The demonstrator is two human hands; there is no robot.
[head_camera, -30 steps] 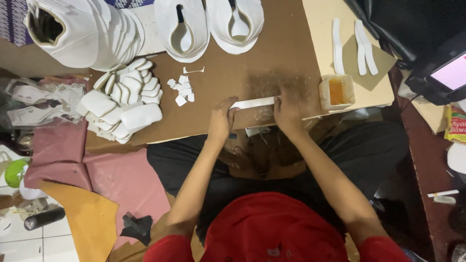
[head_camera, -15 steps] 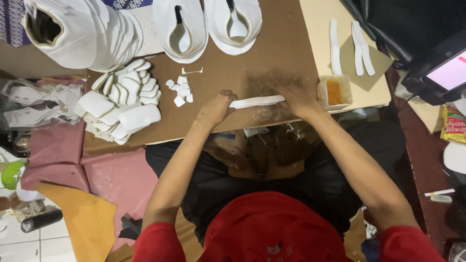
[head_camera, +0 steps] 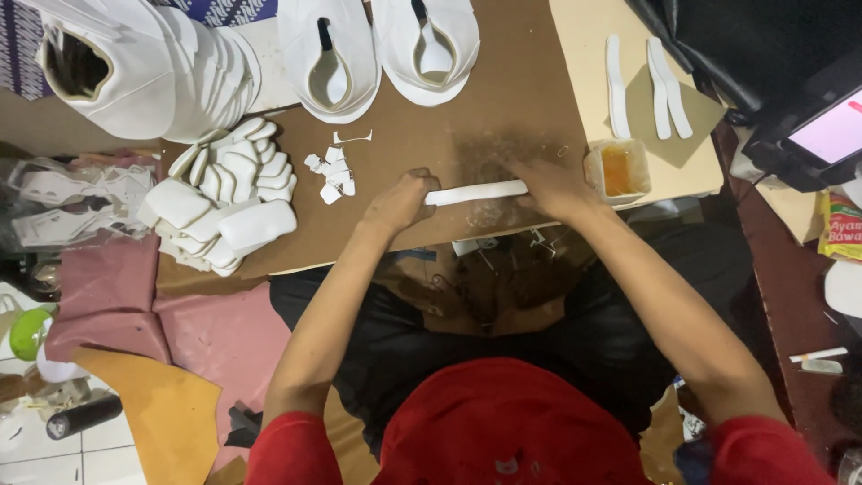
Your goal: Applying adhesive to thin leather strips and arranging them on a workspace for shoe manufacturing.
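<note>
Both my hands pin one white strip (head_camera: 476, 190) flat on the brown board (head_camera: 422, 148) so it can't slide: left hand (head_camera: 395, 202) curled, pressing its near end, right hand (head_camera: 552, 187) spread over the far end (glue tub (head_camera: 618, 169) just beyond).

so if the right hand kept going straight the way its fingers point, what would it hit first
The right hand points up-left over the brown cardboard board. Past the stained patch, the first thing in line is probably the right-hand white shoe upper, though depth is unclear.
</note>
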